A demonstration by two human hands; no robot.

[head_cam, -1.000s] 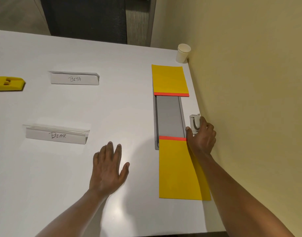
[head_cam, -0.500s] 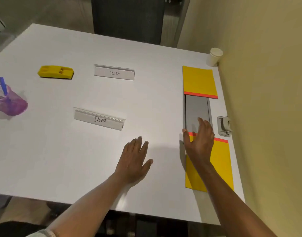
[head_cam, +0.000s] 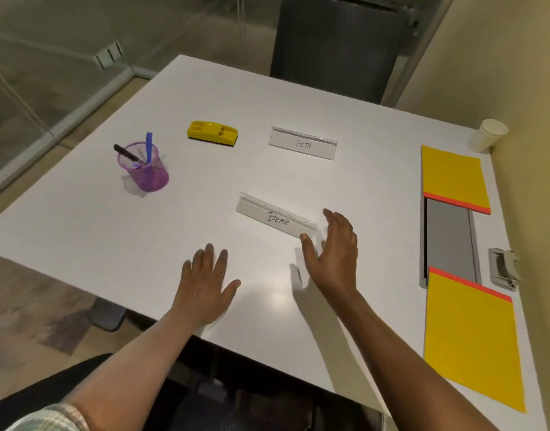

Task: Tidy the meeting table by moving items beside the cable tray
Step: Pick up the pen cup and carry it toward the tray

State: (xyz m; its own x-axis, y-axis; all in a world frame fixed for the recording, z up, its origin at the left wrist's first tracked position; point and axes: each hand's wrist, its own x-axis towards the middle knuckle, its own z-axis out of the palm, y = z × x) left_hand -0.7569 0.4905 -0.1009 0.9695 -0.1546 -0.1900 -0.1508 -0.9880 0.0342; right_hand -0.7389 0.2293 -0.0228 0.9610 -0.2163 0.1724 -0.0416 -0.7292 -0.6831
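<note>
White table beside a yellow wall; both hands open, holding nothing.

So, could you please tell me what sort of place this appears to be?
Most likely an office meeting room: a large white table with a built-in cable tray, name placards reading "Beta" and "Bear", and a glass partition behind.

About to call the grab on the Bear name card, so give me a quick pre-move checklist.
1. Right hand open beside the Bear name card: ok.
2. Grip closed on the card: not ok, not yet.
3. Left hand flat on the table, clear of the card: ok.
4. Bare table between the card and the cable tray: ok.
5. Space beside the tray: cannot tell; the grey clip sits on its wall side.
</note>
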